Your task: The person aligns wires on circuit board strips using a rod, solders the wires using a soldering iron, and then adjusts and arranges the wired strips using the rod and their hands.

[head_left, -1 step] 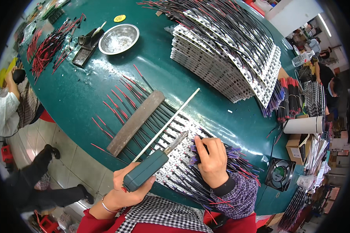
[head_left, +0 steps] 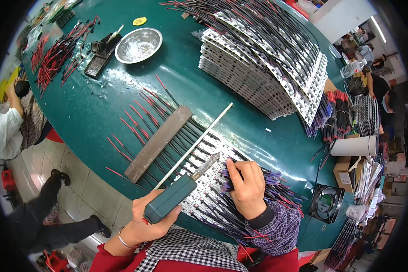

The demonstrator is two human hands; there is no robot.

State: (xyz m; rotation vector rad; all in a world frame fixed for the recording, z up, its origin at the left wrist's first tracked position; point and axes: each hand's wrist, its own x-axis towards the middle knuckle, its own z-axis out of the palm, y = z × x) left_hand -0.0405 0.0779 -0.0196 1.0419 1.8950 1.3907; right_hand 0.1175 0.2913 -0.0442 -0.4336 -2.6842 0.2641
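Observation:
My left hand point(head_left: 152, 215) is wrapped round the green handle of a soldering iron point(head_left: 170, 199). Its metal tip slants up and right over a white circuit board panel point(head_left: 204, 192). To the right, my right hand point(head_left: 247, 186) bends its fingers down onto black wires point(head_left: 229, 213) with purple and red ends, pinching at the board's edge beside the tip; the fingertips are partly hidden. Across more black and red wires on the board's far left side lies a brown bar point(head_left: 158, 144). A thin pale rod point(head_left: 195, 145) runs along the board between bar and iron.
A tall stack of wired white panels point(head_left: 258, 72) stands at the back right. A metal bowl point(head_left: 138, 46), a soldering stand point(head_left: 102, 56) and loose red wires point(head_left: 59, 61) sit far left. A black fan point(head_left: 326, 203) is at right. Other people are beyond the table.
My hands, the iron and the board look the same. Only the dark-trousered legs of a person on the floor at left have shifted slightly.

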